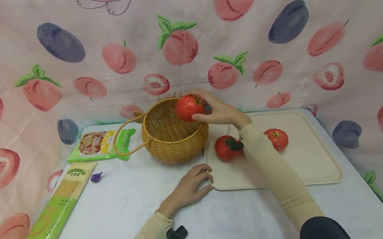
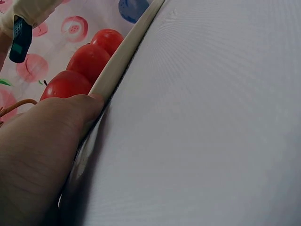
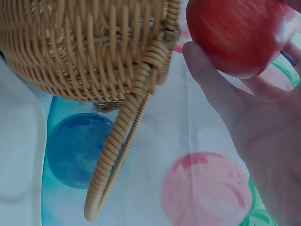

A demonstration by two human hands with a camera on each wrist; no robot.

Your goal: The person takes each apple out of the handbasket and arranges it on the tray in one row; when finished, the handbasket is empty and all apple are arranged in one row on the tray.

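Observation:
My right hand (image 1: 215,108) grips a red apple (image 1: 188,108) above the right rim of a round wicker basket (image 1: 177,150). In the right wrist view, fingertips and thumb press on the sides of the apple (image 3: 240,33), beside the basket wall (image 3: 84,52). My left hand (image 1: 191,186) rests at the near left corner of a cream tray (image 1: 314,162). Its relaxed fingers touch the rim. On the tray are red apples (image 1: 225,148), one (image 1: 277,139) partly behind my right forearm. The left wrist view shows three apples (image 2: 89,61) beyond the rim.
Left of the basket, whose handle (image 1: 124,154) sticks out, lies a green food bag (image 1: 96,144). A long noodle packet (image 1: 53,214) and a small purple object (image 1: 96,177) lie nearer. A fruit-printed cloth (image 1: 188,68) hangs behind the white table (image 1: 123,198).

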